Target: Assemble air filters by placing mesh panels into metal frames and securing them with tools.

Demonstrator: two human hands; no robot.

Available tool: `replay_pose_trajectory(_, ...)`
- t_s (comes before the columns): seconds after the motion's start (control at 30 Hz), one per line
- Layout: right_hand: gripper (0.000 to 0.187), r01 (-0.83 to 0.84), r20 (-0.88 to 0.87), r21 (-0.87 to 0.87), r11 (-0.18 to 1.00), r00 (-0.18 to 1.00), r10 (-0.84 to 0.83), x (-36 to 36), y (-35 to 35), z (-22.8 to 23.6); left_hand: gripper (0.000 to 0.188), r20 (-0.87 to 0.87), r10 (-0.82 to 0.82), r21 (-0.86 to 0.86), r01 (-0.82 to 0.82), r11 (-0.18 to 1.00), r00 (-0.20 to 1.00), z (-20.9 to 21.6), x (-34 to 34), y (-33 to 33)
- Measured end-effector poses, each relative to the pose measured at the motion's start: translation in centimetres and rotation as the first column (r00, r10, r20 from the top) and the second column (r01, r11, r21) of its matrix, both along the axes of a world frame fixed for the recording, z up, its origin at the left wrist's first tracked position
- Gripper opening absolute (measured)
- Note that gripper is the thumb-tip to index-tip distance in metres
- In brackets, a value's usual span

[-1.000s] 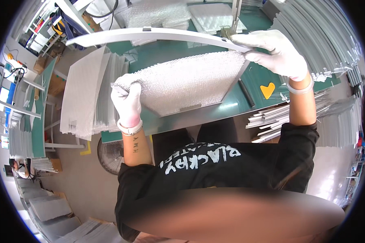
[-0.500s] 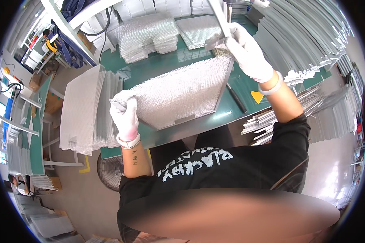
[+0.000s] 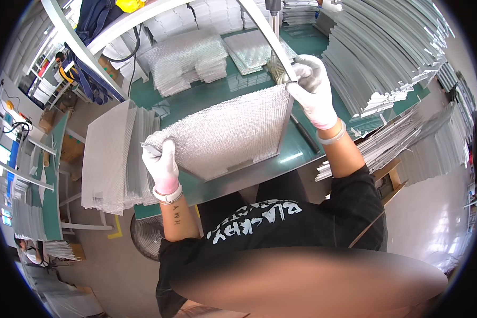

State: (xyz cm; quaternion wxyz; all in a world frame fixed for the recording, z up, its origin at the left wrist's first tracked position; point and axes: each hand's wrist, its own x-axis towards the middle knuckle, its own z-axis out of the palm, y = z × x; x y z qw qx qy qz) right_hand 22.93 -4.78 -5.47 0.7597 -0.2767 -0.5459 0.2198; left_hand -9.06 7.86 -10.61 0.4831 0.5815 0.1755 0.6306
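Observation:
A silvery mesh filter panel [image 3: 228, 132] stands tilted in front of me over the green table, with thin metal edging along its right and lower sides. My left hand [image 3: 161, 164], in a white glove, is closed on the panel's upper left corner, where a grey metal end sticks out. At the upper right corner, my gloved right hand [image 3: 311, 90] pinches a long thin metal strip [image 3: 267, 34]. That strip slants up and away to the left, its lower end at the panel's corner. Whether strip and edging are one piece I cannot tell.
Mesh sheets are stacked at the left [image 3: 108, 159] and back [image 3: 188, 58] of the green table [image 3: 196, 191]. A black-handled tool [image 3: 306, 135] lies right of the panel. Long metal strips [image 3: 381, 53] are piled far right. A white shelf post [image 3: 74, 42] and a fan [image 3: 146, 233] stand left.
My right hand has come down and nearer to the panel's upper right corner. The strip now leans further left. My left hand keeps its hold on the other corner.

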Motion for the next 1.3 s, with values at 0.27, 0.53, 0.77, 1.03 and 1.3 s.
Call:
replay_pose_trajectory(0.27, 0.038, 0.374, 0.688, 0.088, 0.923, 0.647, -0.328, 1.3, -2.3, 3.2, 0.018, -0.007, -0.007, 0.029, 0.008, 1.000, 1.000, -0.6, -0.4, 0.1)
replay_pose_trajectory(0.53, 0.019, 0.077, 0.817, -0.002, 0.997, 0.575, -0.043, 0.7, -2.0, 6.4, 0.019, -0.018, 0.017, 0.064, -0.015, 0.998, 1.000, -0.1, -0.9, -0.4)
replay_pose_trajectory(0.77, 0.025, -0.035, 0.979, 0.024, 0.999, 0.203, -0.016, -1.5, -0.1, 10.3, 0.024, -0.216, -0.092, 0.012, 0.096, 0.995, 0.972, 4.4, -1.1, -2.2)
replay_pose_trajectory(1.03, 0.045, 0.018, 0.982, -0.175, 0.984, 0.068, 0.173, -5.2, 2.2, 11.3, 0.018, -0.134, -0.036, 0.240, 0.068, 0.968, 0.990, 3.3, -0.9, -1.8)
replay_pose_trajectory(1.3, 0.031, -0.060, 0.969, -0.213, 0.975, 0.114, 0.219, -8.5, 3.6, 12.0, 0.067, 0.269, 0.221, 0.278, -0.295, 0.914, 0.937, 2.4, 1.5, -2.6)
